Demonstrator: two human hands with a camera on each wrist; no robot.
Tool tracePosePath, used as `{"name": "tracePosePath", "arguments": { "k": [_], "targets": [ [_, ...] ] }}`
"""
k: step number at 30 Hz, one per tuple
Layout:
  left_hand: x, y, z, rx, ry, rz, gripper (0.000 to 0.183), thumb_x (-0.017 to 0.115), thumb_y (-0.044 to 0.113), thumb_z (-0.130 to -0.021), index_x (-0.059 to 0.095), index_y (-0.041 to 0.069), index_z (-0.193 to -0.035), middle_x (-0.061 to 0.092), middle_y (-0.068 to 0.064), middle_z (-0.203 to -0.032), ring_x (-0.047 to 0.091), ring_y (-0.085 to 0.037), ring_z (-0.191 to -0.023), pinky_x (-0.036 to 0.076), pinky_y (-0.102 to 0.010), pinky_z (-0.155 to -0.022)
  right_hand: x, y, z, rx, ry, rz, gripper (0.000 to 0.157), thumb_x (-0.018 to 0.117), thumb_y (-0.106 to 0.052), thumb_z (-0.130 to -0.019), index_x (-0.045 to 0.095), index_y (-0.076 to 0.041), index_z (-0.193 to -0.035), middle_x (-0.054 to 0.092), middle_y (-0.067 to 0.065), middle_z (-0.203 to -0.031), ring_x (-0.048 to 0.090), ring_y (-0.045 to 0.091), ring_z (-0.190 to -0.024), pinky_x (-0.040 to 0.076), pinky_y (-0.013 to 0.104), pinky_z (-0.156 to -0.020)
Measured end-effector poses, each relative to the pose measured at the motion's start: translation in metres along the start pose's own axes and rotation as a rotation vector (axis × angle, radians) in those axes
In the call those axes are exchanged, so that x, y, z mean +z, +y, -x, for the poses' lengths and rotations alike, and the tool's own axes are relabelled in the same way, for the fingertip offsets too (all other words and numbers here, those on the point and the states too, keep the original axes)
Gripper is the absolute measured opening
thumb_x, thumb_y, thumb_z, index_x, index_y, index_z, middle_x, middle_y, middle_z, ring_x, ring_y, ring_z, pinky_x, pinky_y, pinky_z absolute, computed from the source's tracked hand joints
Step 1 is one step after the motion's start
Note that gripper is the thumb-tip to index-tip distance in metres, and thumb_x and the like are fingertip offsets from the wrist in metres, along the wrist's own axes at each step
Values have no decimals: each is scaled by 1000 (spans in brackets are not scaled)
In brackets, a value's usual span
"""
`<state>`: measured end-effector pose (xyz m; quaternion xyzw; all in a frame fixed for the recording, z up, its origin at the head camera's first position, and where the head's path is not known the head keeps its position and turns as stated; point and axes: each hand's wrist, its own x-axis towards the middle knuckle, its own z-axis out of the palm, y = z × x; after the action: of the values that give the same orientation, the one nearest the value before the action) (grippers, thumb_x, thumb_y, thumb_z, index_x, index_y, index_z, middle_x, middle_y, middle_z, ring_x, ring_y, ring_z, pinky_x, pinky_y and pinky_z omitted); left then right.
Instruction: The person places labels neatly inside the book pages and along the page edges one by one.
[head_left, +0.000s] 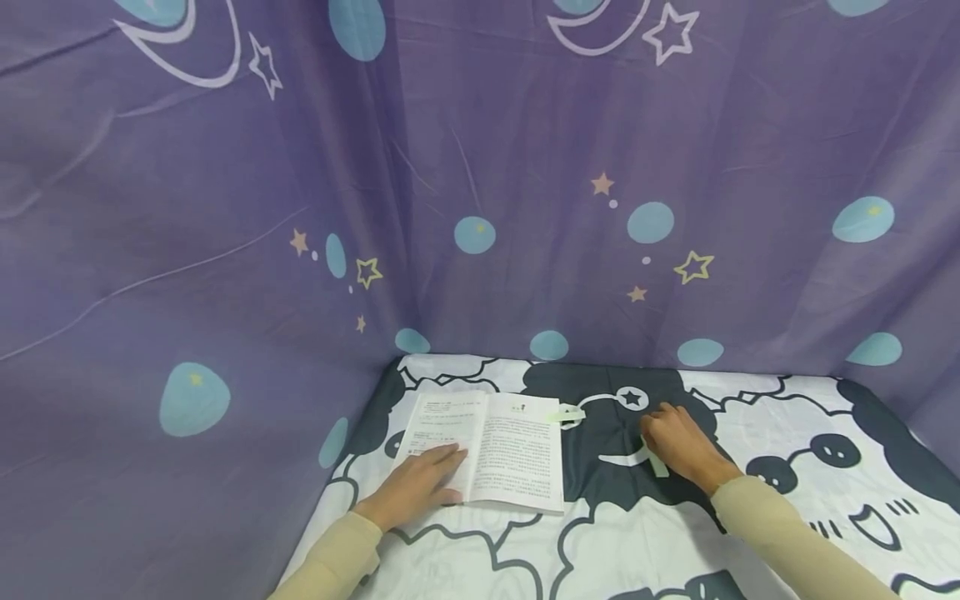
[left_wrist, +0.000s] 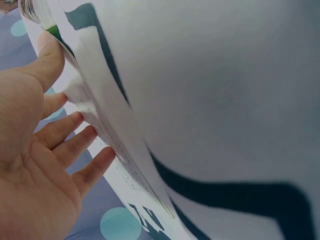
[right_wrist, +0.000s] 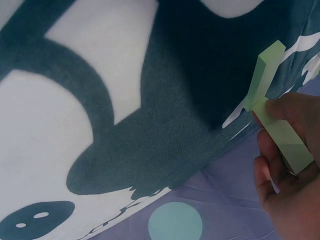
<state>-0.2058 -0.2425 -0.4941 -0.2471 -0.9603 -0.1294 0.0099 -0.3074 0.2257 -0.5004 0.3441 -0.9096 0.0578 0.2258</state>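
Observation:
An open book lies on the patterned cloth. My left hand rests on its left page with fingers spread. In the left wrist view, the fingertips touch the page and the thumb lies at the book's edge. A pale green sticky tab sticks out from the right page's outer edge. To the right of the book, my right hand pinches a light green paper strip between thumb and fingers. Another green piece meets its end; whether the two are joined I cannot tell.
A white and dark cloth with cartoon sheep covers the surface. Purple curtains with moons, stars and blue dots hang behind it and on the left side.

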Motion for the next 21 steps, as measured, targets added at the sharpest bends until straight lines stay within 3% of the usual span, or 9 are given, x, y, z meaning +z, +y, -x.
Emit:
{"name": "tracePosePath", "arguments": {
  "k": [8, 21],
  "targets": [
    [-1, 1, -1, 5, 2, -3, 71, 68, 44, -95, 49, 7, -153, 47, -18, -155, 44, -39, -142, 39, -61, -114, -2, 4, 0, 21, -18, -5, 17, 80, 5, -77, 70, -8, -78, 68, -1, -71, 59, 23, -70, 47, 42, -60],
    [0, 0, 0, 6, -1, 2, 71, 68, 44, -96, 49, 7, -153, 46, -18, -156, 44, -39, -143, 40, -61, -113, -1, 11, 1, 90, -9, -86, 20, 81, 4, -77, 68, -11, -77, 66, -5, -72, 57, 19, -67, 48, 41, -62]
  ]
}}
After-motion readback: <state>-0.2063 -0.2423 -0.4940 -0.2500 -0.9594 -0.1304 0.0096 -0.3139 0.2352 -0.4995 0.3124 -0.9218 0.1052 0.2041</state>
